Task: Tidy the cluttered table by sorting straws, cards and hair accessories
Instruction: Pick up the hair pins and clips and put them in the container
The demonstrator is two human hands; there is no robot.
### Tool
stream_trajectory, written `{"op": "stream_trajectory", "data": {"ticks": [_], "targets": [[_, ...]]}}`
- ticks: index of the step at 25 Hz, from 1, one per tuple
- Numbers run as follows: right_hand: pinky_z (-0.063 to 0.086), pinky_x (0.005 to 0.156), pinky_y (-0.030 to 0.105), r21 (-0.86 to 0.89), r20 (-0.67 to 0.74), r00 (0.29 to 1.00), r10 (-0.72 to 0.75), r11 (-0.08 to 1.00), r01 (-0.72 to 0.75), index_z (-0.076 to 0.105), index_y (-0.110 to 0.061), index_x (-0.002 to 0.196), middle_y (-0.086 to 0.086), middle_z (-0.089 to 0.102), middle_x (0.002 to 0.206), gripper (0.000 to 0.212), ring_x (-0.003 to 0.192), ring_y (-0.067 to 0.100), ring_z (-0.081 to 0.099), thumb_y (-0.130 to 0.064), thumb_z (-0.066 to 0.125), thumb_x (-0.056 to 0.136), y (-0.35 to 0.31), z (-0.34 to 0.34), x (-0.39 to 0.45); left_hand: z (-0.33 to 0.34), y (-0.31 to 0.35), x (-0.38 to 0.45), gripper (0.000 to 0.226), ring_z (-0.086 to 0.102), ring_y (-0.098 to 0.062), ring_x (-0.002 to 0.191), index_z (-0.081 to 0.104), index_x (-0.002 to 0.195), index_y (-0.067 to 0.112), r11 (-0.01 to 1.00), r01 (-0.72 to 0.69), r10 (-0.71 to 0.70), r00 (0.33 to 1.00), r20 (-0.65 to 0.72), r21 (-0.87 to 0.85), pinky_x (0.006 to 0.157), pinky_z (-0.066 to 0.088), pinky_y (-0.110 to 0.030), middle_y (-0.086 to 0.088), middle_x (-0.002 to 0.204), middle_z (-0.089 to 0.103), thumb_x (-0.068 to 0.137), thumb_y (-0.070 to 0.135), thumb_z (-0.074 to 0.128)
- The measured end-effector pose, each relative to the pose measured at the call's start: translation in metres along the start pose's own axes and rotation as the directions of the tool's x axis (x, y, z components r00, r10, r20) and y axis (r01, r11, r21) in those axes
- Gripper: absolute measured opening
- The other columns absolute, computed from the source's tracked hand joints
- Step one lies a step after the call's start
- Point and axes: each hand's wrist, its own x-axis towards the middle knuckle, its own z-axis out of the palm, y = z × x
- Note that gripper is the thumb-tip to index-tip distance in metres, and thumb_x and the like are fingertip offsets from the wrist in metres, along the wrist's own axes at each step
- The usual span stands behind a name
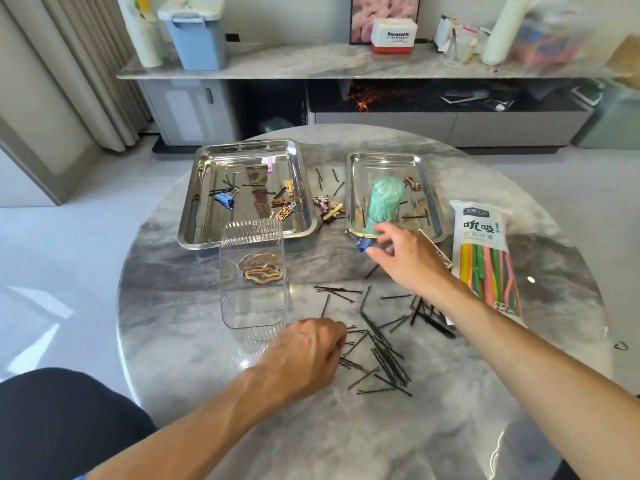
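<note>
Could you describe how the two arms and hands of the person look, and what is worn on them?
Both forearms are bare up to the frame edge: no sleeves, watch or bracelet show. The left hand and the right hand wear no gloves, and no rings are visible on the fingers that show. A dark garment appears at the lower left, beside the left arm.

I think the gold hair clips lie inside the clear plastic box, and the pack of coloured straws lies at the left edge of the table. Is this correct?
Only the side is wrong. The gold hair clips do lie inside the clear plastic box, but the pack of coloured straws lies at the right edge of the table, as the head view shows.
</note>
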Motion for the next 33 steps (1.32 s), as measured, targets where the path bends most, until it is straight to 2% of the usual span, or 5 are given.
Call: {"op": "stream_trajectory", "data": {"ticks": [7, 13, 18, 28, 33], "targets": [[0.023, 0.057, 0.009, -0.292, 0.047, 0.995, 0.087, 0.954, -0.07, 0.067, -0.034, 0.074, -0.022, 0.064, 0.073, 0.014, 0.064, -0.006, 0.051, -0.025, 0.071, 0.084, 0.049, -0.054, -0.053, 0.002, 0.019, 0.041, 0.015, 0.061, -0.014, 0.079, 0.065, 0.092, 0.021, 0.99, 0.102, -0.117, 0.978, -0.173, -0.093, 0.064, 0.042, -0.024, 0.007, 0.086, 0.067, 0.084, 0.02, 0.052], [0.056, 0.073, 0.034, -0.394, 0.121, 0.991, -0.049, 0.914, 0.093, 0.064, -0.025, 0.117, -0.006, 0.063, 0.109, 0.028, 0.089, 0.016, 0.061, -0.012, 0.055, 0.093, 0.049, -0.018, -0.058, 0.029, 0.026, 0.103, 0.051, 0.031, -0.027, 0.139, 0.041, 0.145, 0.018, 0.99, 0.065, -0.07, 0.997, 0.036, 0.126, 0.112, 0.03, -0.046, -0.004, 0.153, 0.034, 0.096, 0.033, 0.045], [0.049, 0.075, 0.038, -0.485, 0.122, 0.982, -0.147, 0.854, 0.188, 0.058, -0.021, 0.123, 0.003, 0.04, 0.112, 0.033, 0.1, 0.023, 0.045, -0.01, 0.056, 0.092, 0.056, -0.006, -0.03, 0.035, 0.015, 0.102, 0.039, 0.04, -0.022, 0.137, 0.055, 0.129, 0.012, 0.994, 0.001, -0.005, 0.999, 0.037, 0.109, 0.118, 0.023, -0.042, -0.004, 0.145, 0.049, 0.097, 0.032, 0.046], [0.048, 0.067, 0.037, 0.107, -0.103, 0.978, -0.183, 0.975, 0.194, 0.048, -0.021, 0.095, -0.001, 0.065, 0.083, 0.013, 0.075, 0.019, 0.059, -0.028, 0.059, 0.095, 0.02, 0.001, -0.033, 0.015, 0.008, 0.052, 0.04, 0.05, -0.024, 0.129, 0.06, 0.127, 0.007, 0.999, -0.041, 0.041, 0.999, -0.008, 0.024, 0.113, 0.035, -0.034, -0.01, 0.137, 0.057, 0.091, 0.025, 0.057], [0.049, 0.069, 0.027, 0.251, -0.18, 0.877, -0.446, 0.841, 0.479, 0.067, -0.018, 0.099, -0.008, 0.069, 0.088, 0.01, 0.079, 0.01, 0.063, -0.023, 0.06, 0.093, -0.078, 0.013, -0.037, 0.008, 0.007, 0.026, 0.033, 0.055, -0.03, 0.113, 0.063, 0.115, 0.003, 1.0, -0.027, 0.027, 0.999, -0.027, 0.002, 0.102, 0.041, -0.039, -0.015, 0.118, 0.064, 0.094, 0.029, 0.056]]}}
